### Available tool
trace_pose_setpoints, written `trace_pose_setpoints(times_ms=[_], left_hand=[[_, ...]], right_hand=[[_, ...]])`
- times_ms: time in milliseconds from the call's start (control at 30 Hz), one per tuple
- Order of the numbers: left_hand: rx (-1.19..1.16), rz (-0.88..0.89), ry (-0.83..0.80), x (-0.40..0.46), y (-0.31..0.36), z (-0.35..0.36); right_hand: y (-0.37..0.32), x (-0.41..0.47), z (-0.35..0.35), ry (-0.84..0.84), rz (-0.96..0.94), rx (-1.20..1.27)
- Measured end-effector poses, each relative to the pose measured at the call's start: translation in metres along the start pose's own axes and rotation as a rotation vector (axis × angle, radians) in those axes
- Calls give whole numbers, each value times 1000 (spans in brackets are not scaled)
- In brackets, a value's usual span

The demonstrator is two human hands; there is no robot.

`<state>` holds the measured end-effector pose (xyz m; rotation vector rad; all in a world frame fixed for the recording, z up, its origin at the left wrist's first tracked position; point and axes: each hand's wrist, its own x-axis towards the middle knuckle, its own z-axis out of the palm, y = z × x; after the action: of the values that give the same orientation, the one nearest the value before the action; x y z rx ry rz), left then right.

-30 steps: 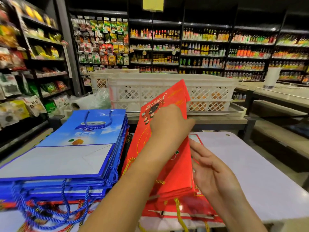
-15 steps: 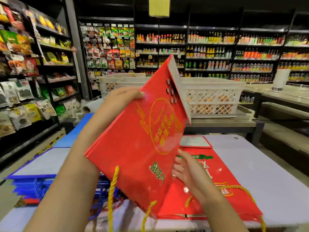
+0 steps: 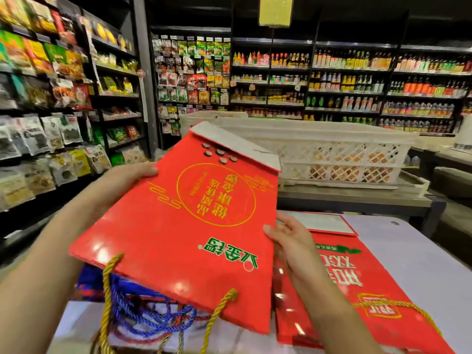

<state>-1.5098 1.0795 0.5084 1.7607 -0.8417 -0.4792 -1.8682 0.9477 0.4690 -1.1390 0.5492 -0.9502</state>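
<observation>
Overhead, from a head-worn camera in a shop aisle, a person holds a flat, folded red paper bag [image 3: 184, 226] up in front of them, tilted, above the near edge of a pale counter [image 3: 421, 251]. The bag carries yellow printed lettering inside a yellow circle, seen upside down, and its yellow rope handles [image 3: 107, 290] hang down toward the viewer. Its white folded base points away, toward the shelves.

The left-hand grip [image 3: 132, 172] is clenched on the bag's upper left edge, thumb on the printed face and the fingers hidden behind. The right-hand grip [image 3: 288, 241] is released: the fingers are straight and loose, and the thumb touches the bag's right edge.

Under and to the right of the held bag, a stack of red bags [image 3: 357, 290] lies flat on the counter. To the lower left, tangled blue rope handles [image 3: 143, 310] show beneath the held bag. Behind the counter stands a white lattice crate [image 3: 332, 154]. Dark shelves of bottles [image 3: 357, 80] fill the back wall, and shelves of snack packets [image 3: 38, 123] line the left.
</observation>
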Motion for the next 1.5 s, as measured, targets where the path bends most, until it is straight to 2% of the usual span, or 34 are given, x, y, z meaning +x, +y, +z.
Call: trace_pose_setpoints(times_ms=[33, 167, 233, 400, 567, 767, 1000, 1167, 1233, 1300, 1367, 1433, 1500], left_hand=[[-18, 11, -47, -16, -6, -2], [13, -128, 23, -54, 4, 1], [-41, -129, 42, -80, 24, 7], [50, -82, 86, -83, 27, 4], [56, -143, 46, -81, 15, -1], [91, -97, 130, -79, 8, 8], [136, -82, 146, -86, 9, 12], [137, -106, 68, -81, 13, 5], [232, -114, 17, -74, 18, 1], [426, -69, 0, -67, 31, -1], [580, 38, -54, -68, 48, 8], [675, 106, -196, -71, 56, 24], [821, 91, -349, -70, 53, 43]], right_hand=[[4, 3, 6, -2, 9, -9], [13, 7, 26, -48, 49, -69], [14, 7, 34, -70, 46, -98], [15, 10, 51, -56, 49, -141], [20, 13, 58, 2, 58, -167], [17, 10, 60, 5, 30, -186], [18, 10, 62, 36, 19, -258], [4, 11, 62, -64, 50, -309], [-5, 14, 65, -78, 24, -447], [-9, 21, 71, -32, -100, -785], [-6, 30, 79, -74, -213, -1115], [-1, 32, 92, -182, -156, -1307], [8, 31, 102, -255, -84, -1456]])
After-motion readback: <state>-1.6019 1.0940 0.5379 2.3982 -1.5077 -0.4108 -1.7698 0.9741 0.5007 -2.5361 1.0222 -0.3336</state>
